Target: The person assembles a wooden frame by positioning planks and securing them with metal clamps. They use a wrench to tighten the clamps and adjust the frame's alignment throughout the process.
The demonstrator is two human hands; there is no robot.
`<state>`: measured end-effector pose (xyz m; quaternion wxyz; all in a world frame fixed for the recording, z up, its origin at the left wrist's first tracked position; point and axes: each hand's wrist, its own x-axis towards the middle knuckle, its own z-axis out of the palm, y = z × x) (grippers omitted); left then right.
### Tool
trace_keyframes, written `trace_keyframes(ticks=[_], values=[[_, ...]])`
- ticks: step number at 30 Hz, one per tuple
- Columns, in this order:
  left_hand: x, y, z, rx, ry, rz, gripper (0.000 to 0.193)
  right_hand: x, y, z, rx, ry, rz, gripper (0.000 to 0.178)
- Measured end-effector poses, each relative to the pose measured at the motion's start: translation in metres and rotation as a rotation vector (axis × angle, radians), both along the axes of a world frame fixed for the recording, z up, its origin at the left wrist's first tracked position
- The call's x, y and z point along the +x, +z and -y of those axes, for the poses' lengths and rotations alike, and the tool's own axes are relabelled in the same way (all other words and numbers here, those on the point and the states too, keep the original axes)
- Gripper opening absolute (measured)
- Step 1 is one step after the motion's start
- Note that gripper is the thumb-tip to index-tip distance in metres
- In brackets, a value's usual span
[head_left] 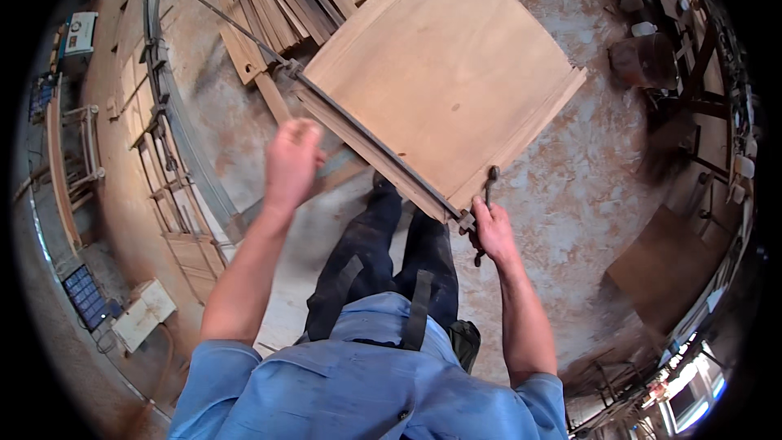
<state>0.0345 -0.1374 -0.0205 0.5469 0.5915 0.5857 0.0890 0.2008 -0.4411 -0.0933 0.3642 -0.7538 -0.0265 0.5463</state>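
A square wooden panel with edge strips stands in front of me, tilted across the view. Along its near left edge runs a long metal bar clamp, its far jaw by the panel's left corner. At the near corner my right hand is closed around the clamp's crank handle. My left hand hovers in the air left of the panel, below the far jaw, touching neither. Its fingers are curled in and slightly blurred, with nothing visible in them.
Wooden slats and boards are stacked behind the panel's left side. More metal bars and framed wooden pieces lie further left. On the right are a dark bucket and a brown sheet on the floor.
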Motion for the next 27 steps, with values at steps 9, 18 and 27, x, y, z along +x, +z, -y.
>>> trace_keyframes(ticks=[9,18,27], values=[[0.054,-0.028,0.100,0.529,-0.117,-0.285,0.072,0.006,0.022,-0.006,0.070,0.068,0.060,0.056],[0.103,-0.064,0.110,0.678,0.247,-0.485,0.056,-0.002,-0.002,0.004,0.226,0.062,-0.093,0.047],[0.119,-0.064,0.122,0.829,0.332,-0.510,0.044,0.047,-0.001,0.021,0.166,0.352,-0.026,0.050]])
